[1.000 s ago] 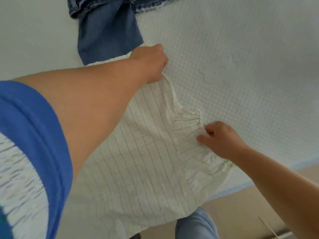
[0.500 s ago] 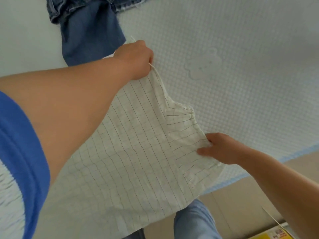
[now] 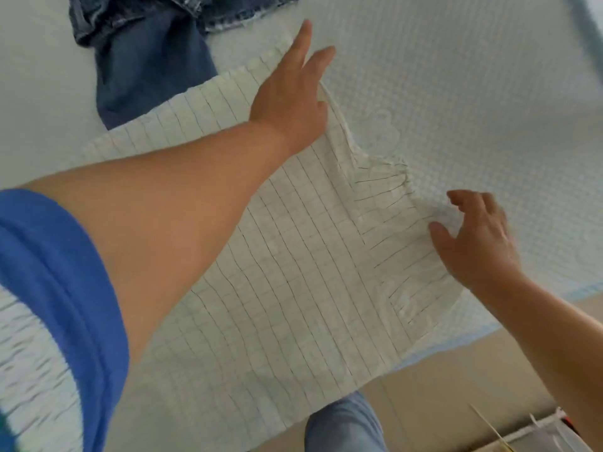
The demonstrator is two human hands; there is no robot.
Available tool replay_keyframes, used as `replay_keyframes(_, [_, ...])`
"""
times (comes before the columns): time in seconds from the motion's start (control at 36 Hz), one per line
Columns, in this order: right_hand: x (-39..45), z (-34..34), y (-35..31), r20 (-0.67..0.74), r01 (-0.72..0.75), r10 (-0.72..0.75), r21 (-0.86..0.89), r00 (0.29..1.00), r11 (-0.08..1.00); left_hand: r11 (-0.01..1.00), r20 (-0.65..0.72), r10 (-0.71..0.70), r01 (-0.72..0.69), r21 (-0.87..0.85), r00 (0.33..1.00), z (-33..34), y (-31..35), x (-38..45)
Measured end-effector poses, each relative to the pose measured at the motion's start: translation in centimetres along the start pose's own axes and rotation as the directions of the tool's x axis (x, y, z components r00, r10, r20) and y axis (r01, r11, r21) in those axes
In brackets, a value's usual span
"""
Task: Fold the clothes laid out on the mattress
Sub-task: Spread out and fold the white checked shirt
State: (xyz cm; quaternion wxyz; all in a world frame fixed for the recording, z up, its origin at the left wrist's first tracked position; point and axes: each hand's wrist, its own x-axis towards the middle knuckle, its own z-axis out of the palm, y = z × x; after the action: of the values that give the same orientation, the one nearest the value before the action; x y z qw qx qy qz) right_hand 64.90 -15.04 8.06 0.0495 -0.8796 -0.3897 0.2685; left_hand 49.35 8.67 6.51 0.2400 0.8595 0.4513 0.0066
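Left hand [image 3: 290, 93]: released. A second earlier it was a fist clamped on the far edge of the shirt [image 3: 277, 256]; it had since opened, fingers straight and spread, palm over that same far edge. Right hand [image 3: 479, 243]: also let go. Half a second earlier it pinched the gathered sleeve at the right edge; fingers were now loosely spread above the cloth, thumb near the sleeve. Contact uncertain, image blurred.

Shirt, white with a thin grid: lay spread flat on the mattress [image 3: 456, 76], near hem overhanging the near edge. Sleeve at right bunched into pleats.

Jeans [image 3: 146, 60]: far left, untouched, shirt's far edge just over one leg.

Judgement: spreading was done, both hands freed. Probably smoothing next, then the first fold. Pleated sleeve should be flattened first, or the fold would trap wrinkles.
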Motion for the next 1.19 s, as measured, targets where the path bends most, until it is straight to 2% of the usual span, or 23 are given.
replay_keyframes(0.06, [-0.8, 0.5, -1.4, -0.098, 0.145, -0.146, -0.021, 0.984, 0.989, 0.999, 0.061, 0.026, -0.028, 0.035, 0.998, 0.8, 0.2, -1.9])
replay_keyframes(0.08, [-1.2, 1.0, -2.2, -0.103, 0.238, -0.241, -0.037, 0.965, 0.971, 0.997, 0.096, 0.021, -0.028, 0.072, 0.995, 1.3, 0.0, -3.1])
replay_keyframes(0.17, [-2.0, 3.2, -4.9, 0.017, 0.511, -0.512, -0.084, 0.859, 0.855, 0.976, 0.181, 0.002, -0.041, 0.215, 0.984, 3.4, -1.3, -7.2])
replay_keyframes(0.22, [-1.5, 4.6, -5.7, 0.15, 0.614, -0.596, -0.139, 0.789, 0.777, 0.958, 0.21, -0.03, -0.032, 0.285, 0.977, 4.8, -2.2, -9.4])
replay_keyframes(0.28, [0.1, 5.5, -5.4, 0.223, 0.593, -0.553, -0.212, 0.803, 0.776, 0.94, 0.214, -0.081, 0.003, 0.341, 0.974, 5.7, -3.6, -10.2])
replay_keyframes(0.36, [2.2, 5.8, -3.9, 0.218, 0.508, -0.461, -0.29, 0.86, 0.811, 0.932, 0.193, -0.108, 0.032, 0.362, 0.975, 5.9, -5.8, -8.8])
replay_keyframes(0.47, [2.0, 6.1, -4.2, 0.241, 0.499, -0.44, -0.331, 0.865, 0.801, 0.947, 0.208, -0.083, 0.012, 0.322, 0.975, 5.4, -6.6, -7.1])
replay_keyframes(0.61, [0.0, 5.7, -7.6, 0.107, 0.456, -0.444, -0.265, 0.889, 0.849, 0.988, 0.156, -0.087, 0.065, 0.141, 0.984, 3.8, -5.2, -10.3])
replay_keyframes(0.69, [-2.3, 6.2, -10.6, 0.098, 0.514, -0.504, -0.2, 0.858, 0.835, 0.992, 0.1, -0.127, 0.123, 0.04, 0.987, 2.8, -5.7, -15.1])
replay_keyframes(0.78, [-5.3, 7.6, -13.9, 0.194, 0.602, -0.572, -0.161, 0.797, 0.782, 0.96, 0.069, -0.281, 0.281, 0.009, 0.957, 2.1, -8.3, -21.3])
replay_keyframes(0.89, [-9.3, 10.5, -18.6, 0.392, 0.755, -0.664, -0.143, 0.636, 0.639, 0.869, -0.012, -0.493, 0.493, 0.051, 0.87, 0.9, -14.0, -30.0])
replay_keyframes(1.0, [-11.3, 15.0, -23.2, 0.509, 0.866, -0.717, -0.13, 0.476, 0.483, 0.733, -0.053, -0.67, 0.671, 0.113, 0.741, 0.3, -20.8, -36.9])
replay_keyframes(1.03, [-11.3, 16.2, -24.1, 0.522, 0.875, -0.716, -0.14, 0.463, 0.464, 0.692, -0.029, -0.713, 0.709, 0.137, 0.701, 0.4, -22.5, -38.5])
replay_keyframes(1.08, [-10.8, 18.3, -25.3, 0.553, 0.864, -0.675, -0.195, 0.488, 0.465, 0.642, 0.028, -0.76, 0.743, 0.186, 0.65, 0.8, -25.1, -41.1])
replay_keyframes(1.19, [-10.4, 20.3, -25.4, 0.541, 0.832, -0.633, -0.335, 0.554, 0.442, 0.688, 0.046, -0.721, 0.708, 0.159, 0.691, 1.7, -27.8, -43.1])
